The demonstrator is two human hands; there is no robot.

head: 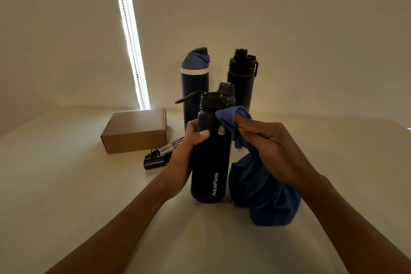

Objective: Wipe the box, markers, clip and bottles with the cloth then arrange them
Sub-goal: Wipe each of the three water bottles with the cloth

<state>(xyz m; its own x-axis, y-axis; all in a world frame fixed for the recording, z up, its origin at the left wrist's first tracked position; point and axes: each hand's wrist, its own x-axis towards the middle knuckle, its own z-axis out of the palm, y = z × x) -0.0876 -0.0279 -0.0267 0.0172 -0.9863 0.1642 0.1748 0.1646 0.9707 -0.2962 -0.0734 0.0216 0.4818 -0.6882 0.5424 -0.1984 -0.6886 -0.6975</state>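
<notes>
Three bottles in view; the AquaFlask bottle (210, 158) stands upright at centre of the surface (66, 184), nearest the person. Left hand (186, 147) grips its upper body, fingers wrapped round, thumb on front. Right hand (271, 147) pinches the blue cloth (262, 187) bunched in curled fingers, a fold touching the bottle shoulder just under the cap; rest of cloth hangs to the surface at 3 o'clock of the bottle. Blue bottle (193, 87) and black bottle (241, 78) stand behind at 12 o'clock, near each other. Box (135, 131) at 10 o'clock, markers (170, 145) and clip (154, 159) just in front of it, partly hidden by left wrist.

Step looks like wiping this bottle. To do well: keep left grip firm so it doesn't tip, run cloth top to base, rotate bottle w/ left hand to cover all sides, incl. cap and loop.
</notes>
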